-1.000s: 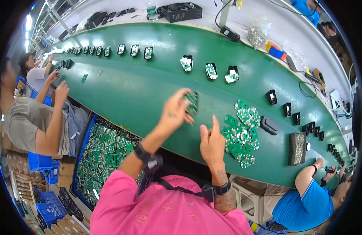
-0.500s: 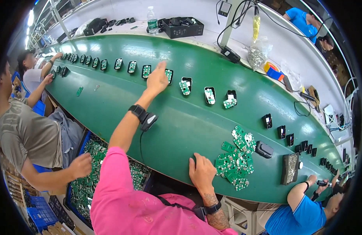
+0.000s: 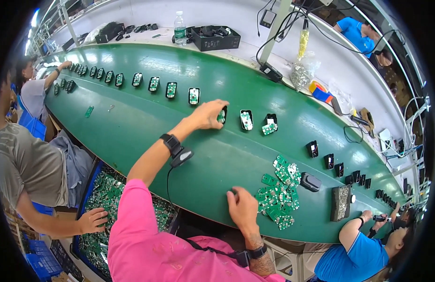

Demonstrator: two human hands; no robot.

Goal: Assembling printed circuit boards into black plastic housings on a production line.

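Observation:
My left hand (image 3: 209, 115) reaches over the green work surface and grips a small black case with a green circuit board (image 3: 221, 116) in it, its fingers and thumb hiding part of the case. To its right, a black case (image 3: 246, 120) holds a board, and another board (image 3: 269, 129) lies tilted, partly out of its case. My right hand (image 3: 243, 207) rests by the near edge, loosely curled with the thumb apart and nothing seen in it. Beside it lies a loose pile of green circuit boards (image 3: 278, 195).
A row of filled cases (image 3: 154, 84) runs off to the left; bare black cases (image 3: 329, 161) line the right. A dark box (image 3: 311, 182) and a grainy block (image 3: 340, 204) lie beyond the pile. Co-workers sit on both sides; one's hand (image 3: 93, 220) is over a bin of boards (image 3: 102, 188).
My left hand has moved right and nearer, from one filled case to another, and has closed on it. A co-worker's hand at left has lowered onto the bin. My right hand stays put.

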